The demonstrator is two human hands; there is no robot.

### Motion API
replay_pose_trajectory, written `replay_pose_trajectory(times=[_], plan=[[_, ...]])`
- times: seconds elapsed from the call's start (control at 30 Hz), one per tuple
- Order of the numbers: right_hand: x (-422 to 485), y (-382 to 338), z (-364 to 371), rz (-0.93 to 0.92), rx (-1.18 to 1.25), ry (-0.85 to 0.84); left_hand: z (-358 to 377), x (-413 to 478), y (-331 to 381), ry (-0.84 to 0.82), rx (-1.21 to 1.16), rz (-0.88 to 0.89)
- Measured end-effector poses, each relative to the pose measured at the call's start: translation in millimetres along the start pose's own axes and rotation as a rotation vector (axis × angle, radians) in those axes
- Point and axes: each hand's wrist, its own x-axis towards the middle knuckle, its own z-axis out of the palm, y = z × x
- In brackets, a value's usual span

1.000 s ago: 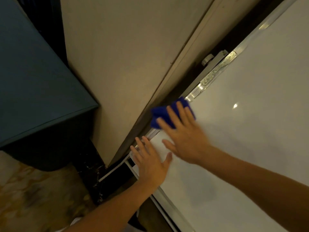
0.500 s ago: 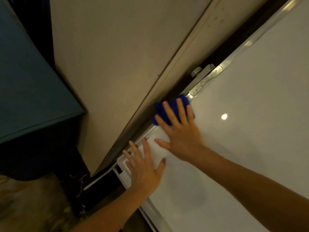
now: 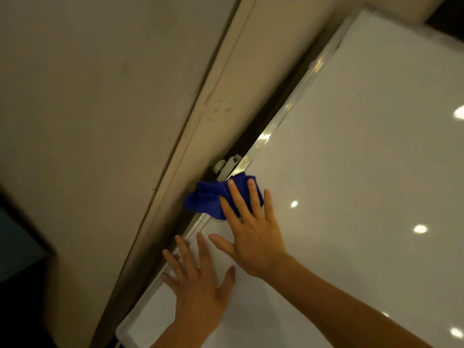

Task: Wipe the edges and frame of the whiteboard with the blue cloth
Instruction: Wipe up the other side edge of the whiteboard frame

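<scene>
The glossy whiteboard [image 3: 351, 197] fills the right half of the view, its silver frame [image 3: 283, 119] running diagonally from lower left to upper right. A bunched blue cloth [image 3: 208, 199] lies over that frame edge, just below a metal bracket [image 3: 227, 167]. My right hand [image 3: 251, 227] presses the cloth with flat, spread fingers. Lower down, my left hand [image 3: 198, 280] rests flat on the board, its fingertips on the frame.
A beige wall [image 3: 88, 109] with a raised trim strip [image 3: 213, 101] runs close beside the frame, leaving a narrow dark gap. A dark teal cabinet edge [image 3: 15, 247] shows at the far left. Ceiling lights reflect on the board.
My right hand has slid the blue cloth up along the frame until it reaches the metal bracket. The left hand stays flat on the board. The camera has tilted up.
</scene>
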Motion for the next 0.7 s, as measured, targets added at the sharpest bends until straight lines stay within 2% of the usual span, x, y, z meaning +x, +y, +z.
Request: replay_pose_trajectory(times=[0.1,0.2,0.33,0.43,0.5,0.57,0.63,0.7], plan=[[10.3,18.1,-9.7,0.178,0.018,0.049,-11.2,6.0,20.0,-0.02,0.113,0.074],[29.2,49.2,-28.8,0.32,0.038,0.134,-27.7,12.3,48.6,0.04,0.191,0.188],[84.7,108.1,-76.5,0.403,0.036,0.221,-63.3,29.4,106.1,0.236,0.234,0.525],[118.7,138.8,-109.0,0.27,0.065,0.232,-82.1,58.8,143.7,0.332,0.219,0.625],[126.7,147.1,-115.0,0.132,0.104,0.245,-97.8,77.2,167.4,0.31,0.192,0.596],[126.0,149.4,-107.0,-0.041,0.122,0.188,-109.0,94.9,191.5,0.283,0.156,0.525],[124.4,151.4,-92.8,-0.196,0.03,0.131,-113.7,101.1,204.3,0.232,0.117,0.405],[126.2,154.4,-82.4,-0.247,-0.036,0.136,-103.9,103.4,197.9,0.275,0.193,0.518]])
